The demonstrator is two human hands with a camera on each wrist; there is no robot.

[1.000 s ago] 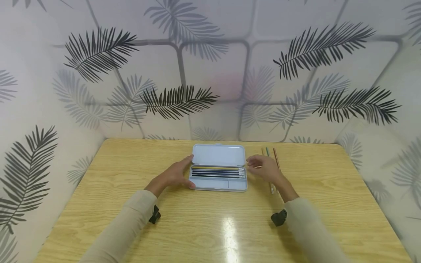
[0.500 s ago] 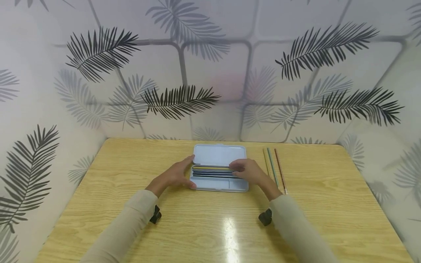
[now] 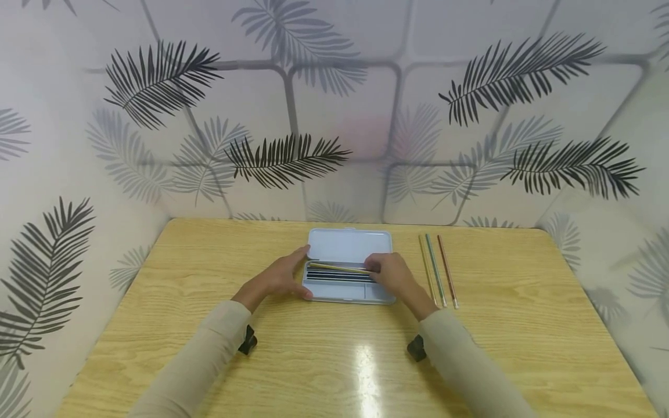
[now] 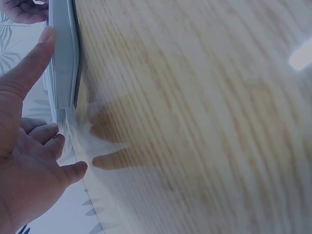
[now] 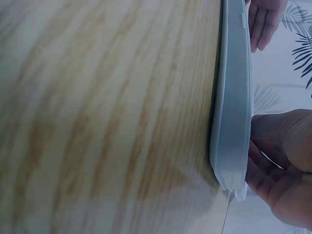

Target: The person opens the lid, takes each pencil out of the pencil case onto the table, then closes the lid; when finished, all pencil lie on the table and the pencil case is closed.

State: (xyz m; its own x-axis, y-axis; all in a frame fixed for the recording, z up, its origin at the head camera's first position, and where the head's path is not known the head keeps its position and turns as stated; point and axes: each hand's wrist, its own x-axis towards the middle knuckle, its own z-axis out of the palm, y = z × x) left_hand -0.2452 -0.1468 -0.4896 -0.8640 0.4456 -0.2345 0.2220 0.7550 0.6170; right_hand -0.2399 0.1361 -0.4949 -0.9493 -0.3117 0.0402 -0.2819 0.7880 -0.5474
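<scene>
A pale blue pencil case (image 3: pixel 334 292) lies open on the wooden table, its lid (image 3: pixel 349 245) folded back toward the wall. Inside, several dark pencils (image 3: pixel 334 277) lie side by side in the long compartment. Across them at a slight slant is a yellow pencil (image 3: pixel 338 267), its right end pinched by my right hand (image 3: pixel 395 276). The fingertips go below the rim in the right wrist view, so the pinch itself is hidden there. My left hand (image 3: pixel 277 277) spans the case's left end with extended fingers. Its thumb (image 4: pixel 36 58) presses the front side in the left wrist view.
To the right of the case lie three loose pencils: a yellow one (image 3: pixel 427 270), a green one (image 3: pixel 435 270) and a red one (image 3: pixel 448 271). Bare wooden tabletop (image 3: pixel 324 360) extends in front. A leaf-patterned wall covering (image 3: pixel 345 191) rises behind the table.
My right hand has moved left from beside the loose pencils to the case's right end and taken hold of the yellow pencil, which now slants. My left hand has stayed in place.
</scene>
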